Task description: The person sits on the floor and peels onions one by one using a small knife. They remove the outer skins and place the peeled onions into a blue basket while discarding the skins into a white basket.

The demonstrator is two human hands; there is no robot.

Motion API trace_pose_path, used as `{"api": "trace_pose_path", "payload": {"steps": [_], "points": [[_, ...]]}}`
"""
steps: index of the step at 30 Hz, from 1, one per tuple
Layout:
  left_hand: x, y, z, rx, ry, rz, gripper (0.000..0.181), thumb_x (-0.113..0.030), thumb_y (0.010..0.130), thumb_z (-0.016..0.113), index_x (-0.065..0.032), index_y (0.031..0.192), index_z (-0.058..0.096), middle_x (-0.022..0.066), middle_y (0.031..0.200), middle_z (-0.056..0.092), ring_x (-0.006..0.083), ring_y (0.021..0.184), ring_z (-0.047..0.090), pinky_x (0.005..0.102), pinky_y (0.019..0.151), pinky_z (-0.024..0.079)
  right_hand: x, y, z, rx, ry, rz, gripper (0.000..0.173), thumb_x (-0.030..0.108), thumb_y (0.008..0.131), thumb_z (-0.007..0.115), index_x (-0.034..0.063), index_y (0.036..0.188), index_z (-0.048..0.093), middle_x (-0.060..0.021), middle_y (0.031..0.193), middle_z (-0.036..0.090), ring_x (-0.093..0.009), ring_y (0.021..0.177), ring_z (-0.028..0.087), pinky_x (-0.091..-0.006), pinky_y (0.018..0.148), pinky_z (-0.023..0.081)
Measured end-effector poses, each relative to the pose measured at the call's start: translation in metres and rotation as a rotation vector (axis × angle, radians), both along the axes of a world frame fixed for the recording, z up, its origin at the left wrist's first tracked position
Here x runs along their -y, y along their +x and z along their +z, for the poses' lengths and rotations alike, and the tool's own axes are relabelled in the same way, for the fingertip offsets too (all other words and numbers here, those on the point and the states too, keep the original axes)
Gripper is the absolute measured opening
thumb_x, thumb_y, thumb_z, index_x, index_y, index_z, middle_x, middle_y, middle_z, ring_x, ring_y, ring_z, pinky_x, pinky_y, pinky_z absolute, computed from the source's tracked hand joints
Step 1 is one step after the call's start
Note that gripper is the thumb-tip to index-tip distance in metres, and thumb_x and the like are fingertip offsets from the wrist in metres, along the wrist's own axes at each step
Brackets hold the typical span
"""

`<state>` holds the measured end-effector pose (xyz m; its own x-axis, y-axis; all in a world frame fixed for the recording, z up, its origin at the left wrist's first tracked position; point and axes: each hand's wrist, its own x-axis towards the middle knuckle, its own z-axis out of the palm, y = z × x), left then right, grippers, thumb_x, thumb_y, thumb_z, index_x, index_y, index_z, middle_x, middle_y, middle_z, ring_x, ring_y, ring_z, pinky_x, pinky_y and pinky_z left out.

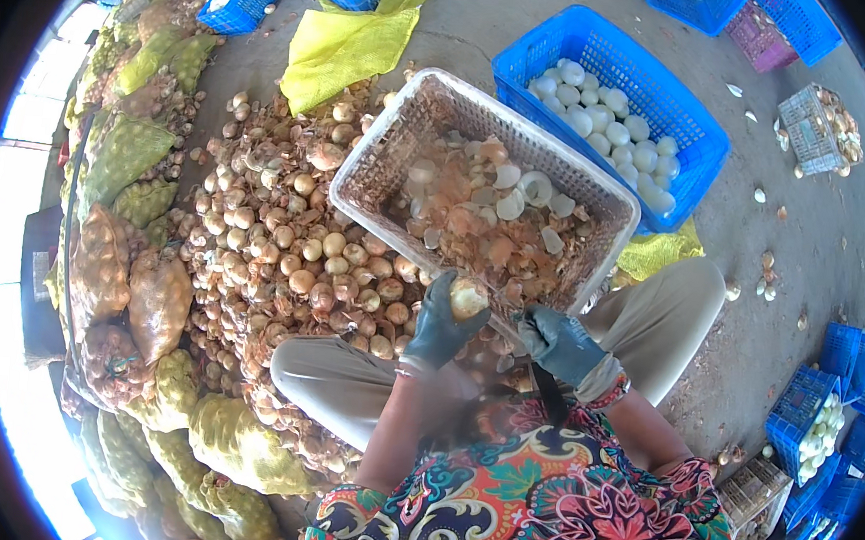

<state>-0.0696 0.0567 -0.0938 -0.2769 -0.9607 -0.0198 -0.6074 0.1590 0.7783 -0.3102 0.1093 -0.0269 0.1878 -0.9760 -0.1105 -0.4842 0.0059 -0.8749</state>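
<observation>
My left hand (444,325), in a grey-green work glove, grips a partly peeled onion (468,299) over the near rim of a white plastic crate (387,116). Pale flesh shows on the onion's upper side. To the right, my right hand (559,344), gloved alike, is curled close to the same rim. Whether a small tool sits inside its fingers is hidden. Loose onion skins (473,228) and pale, cup-shaped outer layers (511,205) fill the crate's bottom.
A heap of unpeeled onions (301,282) spreads to the left, with filled mesh sacks (159,303) behind it. Beyond the white crate stands a blue crate (671,91) of peeled onions (601,120). Yellow woven sacking (346,46) lies at the far side; stacked blue crates (800,397) stand right.
</observation>
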Motion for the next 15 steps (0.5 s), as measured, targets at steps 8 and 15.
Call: {"api": "trace_pose_path", "payload": {"steps": [8, 15], "points": [[-0.014, -0.022, -0.003, 0.094, 0.019, 0.001, 0.092, -0.028, 0.078, 0.089, 0.0031, 0.147, 0.037, 0.031, 0.135, 0.052, 0.05, 0.121, 0.053, 0.054, 0.103, 0.048, -0.015, 0.008, -0.006, -0.052, 0.066, 0.021, 0.013, 0.015, 0.098, 0.059, 0.0035, 0.092, 0.057, -0.0184, 0.081, 0.066, -0.036, 0.075, 0.071, -0.0458, 0.065, 0.055], [-0.026, -0.031, -0.01, 0.272, -0.072, -0.058, 0.095, -0.025, 0.078, 0.086, 0.0107, 0.148, 0.033, 0.0332, 0.138, 0.048, 0.0501, 0.121, 0.053, 0.053, 0.101, 0.049, 0.001, 0.021, -0.032, -0.241, 0.246, 0.088, 0.022, 0.024, 0.102, 0.053, 0.0035, 0.1, 0.061, -0.0185, 0.083, 0.068, -0.04, 0.075, 0.068, -0.048, 0.067, 0.054]]}}
